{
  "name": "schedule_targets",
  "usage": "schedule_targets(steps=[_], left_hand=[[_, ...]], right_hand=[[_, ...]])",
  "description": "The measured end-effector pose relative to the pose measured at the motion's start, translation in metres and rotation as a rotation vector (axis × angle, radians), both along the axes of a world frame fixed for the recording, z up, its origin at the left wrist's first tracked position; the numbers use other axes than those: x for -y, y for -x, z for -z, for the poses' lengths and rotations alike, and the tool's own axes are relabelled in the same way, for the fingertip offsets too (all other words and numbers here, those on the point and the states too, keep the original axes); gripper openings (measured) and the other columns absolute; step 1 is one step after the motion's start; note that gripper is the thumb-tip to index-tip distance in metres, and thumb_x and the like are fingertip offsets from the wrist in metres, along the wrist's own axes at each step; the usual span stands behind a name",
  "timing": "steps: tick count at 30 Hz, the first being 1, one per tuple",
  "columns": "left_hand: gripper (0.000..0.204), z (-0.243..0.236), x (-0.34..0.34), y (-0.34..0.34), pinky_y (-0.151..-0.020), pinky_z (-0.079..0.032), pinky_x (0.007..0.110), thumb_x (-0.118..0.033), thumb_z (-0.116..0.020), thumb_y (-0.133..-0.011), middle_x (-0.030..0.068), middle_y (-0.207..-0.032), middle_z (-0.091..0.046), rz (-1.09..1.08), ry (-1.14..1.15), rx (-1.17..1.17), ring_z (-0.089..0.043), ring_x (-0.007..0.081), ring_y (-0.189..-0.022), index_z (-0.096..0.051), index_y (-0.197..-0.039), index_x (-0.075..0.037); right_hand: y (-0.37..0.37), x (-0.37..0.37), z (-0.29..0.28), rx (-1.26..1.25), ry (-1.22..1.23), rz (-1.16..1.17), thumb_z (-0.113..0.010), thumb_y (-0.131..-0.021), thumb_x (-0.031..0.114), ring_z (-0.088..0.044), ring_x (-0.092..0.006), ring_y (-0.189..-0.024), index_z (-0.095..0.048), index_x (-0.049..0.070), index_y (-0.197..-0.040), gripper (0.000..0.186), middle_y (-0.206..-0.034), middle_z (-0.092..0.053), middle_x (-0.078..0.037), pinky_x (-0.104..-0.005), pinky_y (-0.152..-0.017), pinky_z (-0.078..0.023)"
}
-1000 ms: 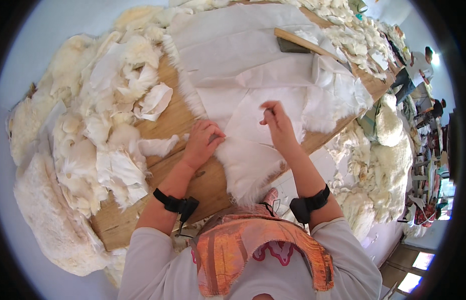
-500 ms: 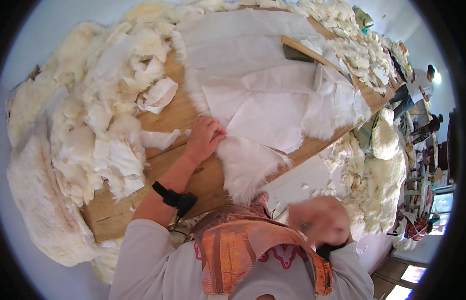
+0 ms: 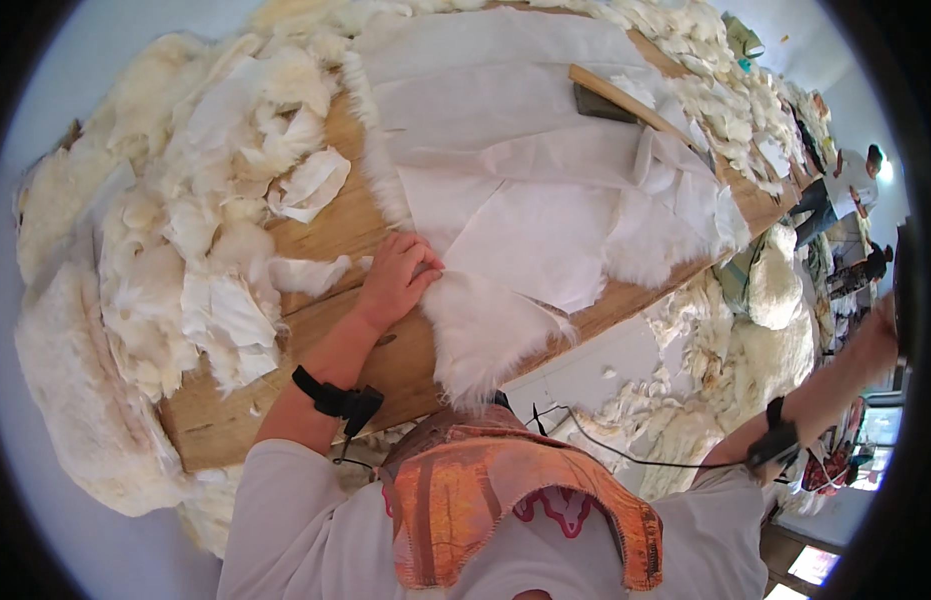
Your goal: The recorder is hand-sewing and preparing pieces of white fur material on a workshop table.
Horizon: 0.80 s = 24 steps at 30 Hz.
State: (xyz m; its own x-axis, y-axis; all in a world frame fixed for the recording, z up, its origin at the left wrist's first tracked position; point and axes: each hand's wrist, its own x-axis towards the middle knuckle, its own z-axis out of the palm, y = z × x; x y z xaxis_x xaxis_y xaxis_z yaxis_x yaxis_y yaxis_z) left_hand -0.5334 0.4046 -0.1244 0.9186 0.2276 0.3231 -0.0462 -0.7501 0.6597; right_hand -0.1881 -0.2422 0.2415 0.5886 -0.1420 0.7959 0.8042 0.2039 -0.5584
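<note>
Closed in a pinch, my left hand (image 3: 398, 276) grips the edge of a white fur pelt (image 3: 493, 330), where a fur flap meets a larger piece laid skin side up. The fingertips hide whatever else may be between them. The large pelt (image 3: 485, 90) spreads over a wooden table, with long white hair fringing its left edge and seams and folds across it. My right arm stretches far out to the right. Its hand (image 3: 883, 325) is blurred at the dark rim of the picture, so the fingers do not show.
On the wooden table (image 3: 210, 425), heaps of cream fur scraps (image 3: 220, 240) lie at left. A wood-handled tool (image 3: 625, 100) rests on the pelt. More fur (image 3: 775, 285) is piled beyond the table's right edge. A cable (image 3: 635, 460) runs to my right wrist. Another person (image 3: 853, 185) stands far right.
My right hand has swung from close to my body out to the far right, straightening the arm. The left hand keeps its pinch on the pelt edge.
</note>
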Motion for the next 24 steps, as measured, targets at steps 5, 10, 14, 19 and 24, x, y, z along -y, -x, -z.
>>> schedule_targets(steps=[5, 10, 14, 19, 24], left_hand=[[0.013, -0.006, -0.001, -0.002, -0.097, -0.043, 0.041, -0.015, -0.077, -0.083, 0.0076, -0.106, -0.063, 0.026, 0.056, 0.006, -0.056, 0.0304, -0.108, -0.071, -0.094, -0.011], [0.012, -0.010, -0.004, 0.003, -0.099, -0.043, 0.040, -0.016, -0.077, -0.084, 0.0064, -0.107, -0.063, 0.011, 0.081, -0.035, -0.057, 0.0296, -0.109, -0.072, -0.094, -0.012], [0.013, -0.001, -0.007, 0.003, -0.096, -0.043, 0.042, -0.017, -0.077, -0.083, 0.0053, -0.107, -0.064, 0.027, 0.132, -0.012, -0.057, 0.0295, -0.107, -0.071, -0.093, -0.013], [0.012, -0.008, -0.001, 0.001, -0.096, -0.043, 0.042, -0.016, -0.077, -0.083, 0.0049, -0.105, -0.064, -0.002, 0.137, -0.008, -0.056, 0.0295, -0.106, -0.070, -0.092, -0.012], [0.013, -0.007, -0.002, 0.002, -0.096, -0.043, 0.041, -0.014, -0.078, -0.082, 0.0058, -0.107, -0.064, -0.001, 0.098, -0.010, -0.057, 0.0296, -0.107, -0.070, -0.092, -0.011]], right_hand=[[-0.124, -0.083, 0.122, -0.211, 0.178, 0.456, -0.057, -0.100, 0.015, -0.050, -0.0103, -0.082, -0.061, 0.005, -0.106, 0.012, -0.080, -0.048, 0.001, -0.0282, -0.070, -0.044], [0.037, -0.371, 0.292, -0.579, 0.754, -0.480, -0.055, -0.100, 0.009, -0.063, -0.0155, -0.110, -0.065, 0.000, -0.118, 0.023, -0.120, -0.069, -0.005, -0.0321, -0.098, -0.050], [0.158, -0.479, 0.312, 0.092, 1.222, -0.723, -0.073, -0.086, 0.012, -0.060, -0.0278, -0.092, -0.072, 0.011, -0.091, 0.005, -0.091, -0.068, -0.004, -0.0400, -0.089, -0.046], [0.162, -0.491, 0.325, 0.117, 1.295, -0.737, -0.069, -0.090, 0.016, -0.060, -0.0268, -0.092, -0.070, 0.012, -0.091, 0.004, -0.086, -0.065, -0.004, -0.0401, -0.089, -0.046], [0.159, -0.497, 0.325, 0.177, 1.346, -0.800, -0.069, -0.090, 0.015, -0.059, -0.0272, -0.094, -0.067, 0.011, -0.094, 0.006, -0.091, -0.066, -0.005, -0.0397, -0.090, -0.045]])
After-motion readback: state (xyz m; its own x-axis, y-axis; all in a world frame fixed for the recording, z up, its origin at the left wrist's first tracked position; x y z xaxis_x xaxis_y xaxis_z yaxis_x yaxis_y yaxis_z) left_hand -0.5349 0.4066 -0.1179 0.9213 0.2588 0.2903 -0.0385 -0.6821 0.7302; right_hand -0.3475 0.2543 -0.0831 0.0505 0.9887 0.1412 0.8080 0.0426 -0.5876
